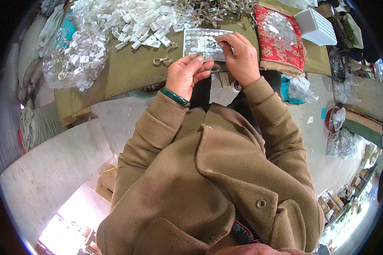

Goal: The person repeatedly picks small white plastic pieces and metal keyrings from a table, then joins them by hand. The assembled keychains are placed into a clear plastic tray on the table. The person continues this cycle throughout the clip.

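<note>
My left hand [186, 74] pinches a small clear-and-white rectangular plastic piece [201, 45] upright between thumb and fingers. A metal ring [215, 68] hangs beside its fingertips. To the right, my right hand [244, 59] has thumb and forefinger drawn together over the tray; anything between them is too small to make out. Behind both hands lies a shallow white tray [185, 33] with rows of round pale discs [193, 37]. A loose metal clasp [162, 61] rests on the table left of my left hand.
White plastic pieces [144, 19] are heaped at the back, beside a tangle of metal clasps [217, 12]. A clear bag of white pieces [78, 57] sits left. On the right lie a red patterned cloth [294, 53] bearing clear discs [278, 27] and a white tray stack [314, 26].
</note>
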`<control>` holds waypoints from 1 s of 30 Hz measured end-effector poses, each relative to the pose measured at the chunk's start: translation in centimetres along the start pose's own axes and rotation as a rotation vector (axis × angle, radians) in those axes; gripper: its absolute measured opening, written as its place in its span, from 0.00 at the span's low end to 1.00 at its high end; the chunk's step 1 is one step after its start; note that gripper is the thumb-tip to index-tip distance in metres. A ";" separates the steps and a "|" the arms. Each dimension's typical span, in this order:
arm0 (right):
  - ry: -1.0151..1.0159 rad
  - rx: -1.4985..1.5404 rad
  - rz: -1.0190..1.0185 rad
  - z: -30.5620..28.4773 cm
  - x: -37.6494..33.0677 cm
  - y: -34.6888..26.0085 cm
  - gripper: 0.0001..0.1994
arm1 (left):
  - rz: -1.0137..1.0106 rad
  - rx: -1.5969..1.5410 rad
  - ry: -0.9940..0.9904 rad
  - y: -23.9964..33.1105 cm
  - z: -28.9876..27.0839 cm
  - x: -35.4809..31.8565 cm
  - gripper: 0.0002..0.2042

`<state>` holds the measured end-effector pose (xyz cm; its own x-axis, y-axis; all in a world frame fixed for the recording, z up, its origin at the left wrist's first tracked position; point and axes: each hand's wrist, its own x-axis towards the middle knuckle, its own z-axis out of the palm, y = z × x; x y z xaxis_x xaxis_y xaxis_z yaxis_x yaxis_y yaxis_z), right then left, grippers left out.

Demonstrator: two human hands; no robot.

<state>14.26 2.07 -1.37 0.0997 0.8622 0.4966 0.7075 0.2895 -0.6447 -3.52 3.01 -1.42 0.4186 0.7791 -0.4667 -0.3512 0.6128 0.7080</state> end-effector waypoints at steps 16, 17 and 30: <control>-0.076 0.053 -0.229 -0.7 -2.0 -3.5 0.06 | 0.092 0.034 0.016 -1.3 0.4 -1.3 0.13; -0.090 0.048 -0.225 -1.0 -2.0 -3.7 0.06 | 0.102 0.048 0.031 -1.3 0.5 -1.4 0.13; -0.162 0.776 0.545 -0.1 -2.4 -3.9 0.18 | 0.100 0.010 -0.043 -1.2 -0.4 -2.2 0.11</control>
<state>11.37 -1.19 -0.02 0.1393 0.9897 -0.0338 -0.0731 -0.0238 -0.9970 -4.33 0.65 -1.45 0.4176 0.8297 -0.3705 -0.3844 0.5307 0.7554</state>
